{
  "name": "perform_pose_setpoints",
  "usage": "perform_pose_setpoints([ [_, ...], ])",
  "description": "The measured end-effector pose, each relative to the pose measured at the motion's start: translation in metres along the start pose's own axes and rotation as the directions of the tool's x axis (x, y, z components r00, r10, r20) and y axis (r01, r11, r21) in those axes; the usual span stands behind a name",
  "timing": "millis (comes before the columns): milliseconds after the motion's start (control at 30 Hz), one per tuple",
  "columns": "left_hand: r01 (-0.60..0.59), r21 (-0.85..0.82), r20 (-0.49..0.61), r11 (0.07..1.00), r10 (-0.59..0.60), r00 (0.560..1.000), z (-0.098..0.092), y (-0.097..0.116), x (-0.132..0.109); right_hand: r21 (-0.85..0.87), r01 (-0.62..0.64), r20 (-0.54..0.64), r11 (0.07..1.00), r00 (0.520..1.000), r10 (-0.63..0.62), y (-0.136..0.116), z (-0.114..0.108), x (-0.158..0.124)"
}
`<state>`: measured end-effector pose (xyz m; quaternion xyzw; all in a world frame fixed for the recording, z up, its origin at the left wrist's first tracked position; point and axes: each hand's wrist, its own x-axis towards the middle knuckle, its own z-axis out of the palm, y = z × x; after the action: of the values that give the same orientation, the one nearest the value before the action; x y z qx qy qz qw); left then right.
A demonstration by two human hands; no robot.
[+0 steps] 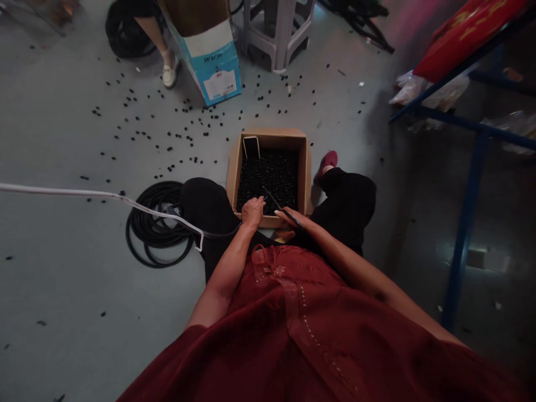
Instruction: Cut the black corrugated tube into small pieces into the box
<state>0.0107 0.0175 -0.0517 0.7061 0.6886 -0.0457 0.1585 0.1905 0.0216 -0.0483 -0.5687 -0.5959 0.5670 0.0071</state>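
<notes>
Over the near edge of an open cardboard box (307,167), my left hand (253,212) has its fingers closed on a thin black strip (221,234), which runs in from the left across my thigh. Just right of it, my right hand (293,216) grips dark scissors (274,198), the blade pointing up and left towards my left fingertips. Many small black pieces (272,167) lie inside the box, along with a dark pale-rimmed scoop-like object (252,148). The strip's tip between my left fingers is too small to make out.
A coil of black strip (144,223) lies on the floor left of my leg, with a white cord (100,194) above it. Black bits dot the floor. A blue-and-white carton (218,61), a grey stool (276,39) and another person's foot (169,70) are ahead. A blue frame (464,223) stands right.
</notes>
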Motion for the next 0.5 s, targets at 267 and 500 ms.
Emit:
perform_pose_setpoints([
  [267, -0.008, -0.004, -0.006, 1.000, 0.008, 1.000, -0.0011, -0.0006, 0.0001, 0.024, 0.054, 0.088, 0.998, 0.995, -0.056, 0.0040, -0.0070, 0.0023],
  [500, 0.009, 0.000, -0.025, 1.000, -0.009, 1.000, 0.0045, -0.0042, 0.0037, -0.193, -0.011, -0.028, 0.981, 1.000, 0.005, -0.0030, 0.0020, 0.0045],
])
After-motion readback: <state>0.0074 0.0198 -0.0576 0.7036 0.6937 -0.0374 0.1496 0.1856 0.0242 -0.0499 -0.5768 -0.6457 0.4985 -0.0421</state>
